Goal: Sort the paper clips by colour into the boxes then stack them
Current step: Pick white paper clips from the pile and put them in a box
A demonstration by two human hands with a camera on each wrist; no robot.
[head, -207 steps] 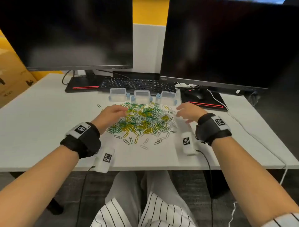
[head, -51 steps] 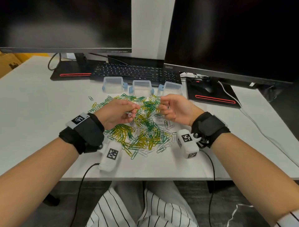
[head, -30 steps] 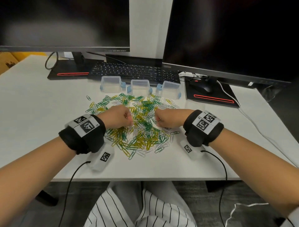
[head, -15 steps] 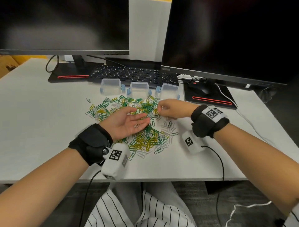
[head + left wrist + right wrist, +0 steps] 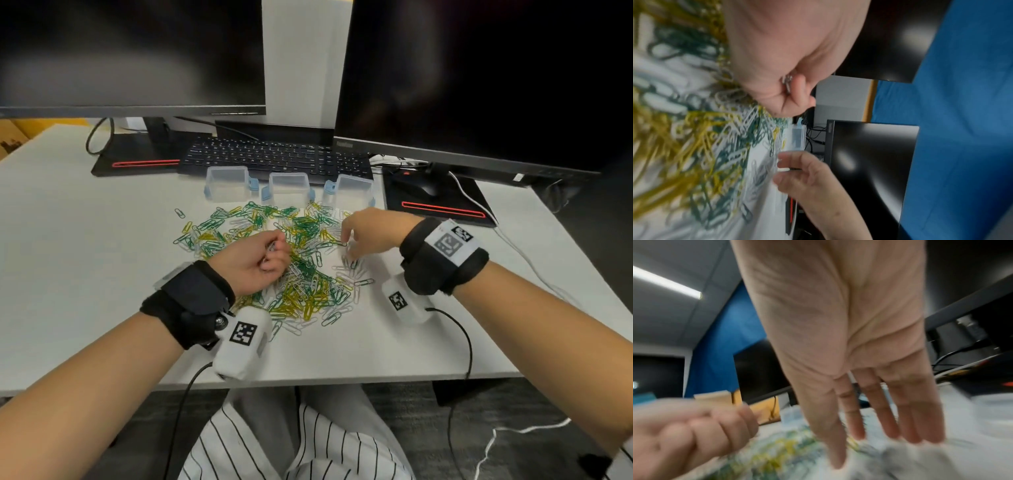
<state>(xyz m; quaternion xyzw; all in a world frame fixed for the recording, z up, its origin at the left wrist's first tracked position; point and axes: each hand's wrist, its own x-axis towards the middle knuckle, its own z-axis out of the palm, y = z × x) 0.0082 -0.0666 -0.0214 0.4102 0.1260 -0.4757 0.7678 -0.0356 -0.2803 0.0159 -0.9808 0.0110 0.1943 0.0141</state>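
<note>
A heap of green, yellow and white paper clips [image 5: 301, 274] lies on the white desk [image 5: 85, 274]. Three clear boxes with blue clasps [image 5: 228, 183] [image 5: 289, 186] [image 5: 352, 190] stand in a row behind it. My left hand [image 5: 267, 255] is a fist over the heap's left side and grips white clips [image 5: 787, 84] in its curled fingers. My right hand [image 5: 349, 243] hovers over the heap's right side, where white clips lie. Its fingers [image 5: 890, 415] are straight and point down at the clips, holding nothing that I can see.
A black keyboard [image 5: 274, 157] sits right behind the boxes. Two dark monitors [image 5: 130, 54] [image 5: 479, 78] stand at the back. A black mouse [image 5: 421, 185] rests on the right monitor's base. A white cable [image 5: 513, 240] runs along the desk's right edge.
My left hand, open palm-up with a clip on it half a second ago, has curled into a fist round the clips. My right hand moved slightly down towards the white clips at the right.
</note>
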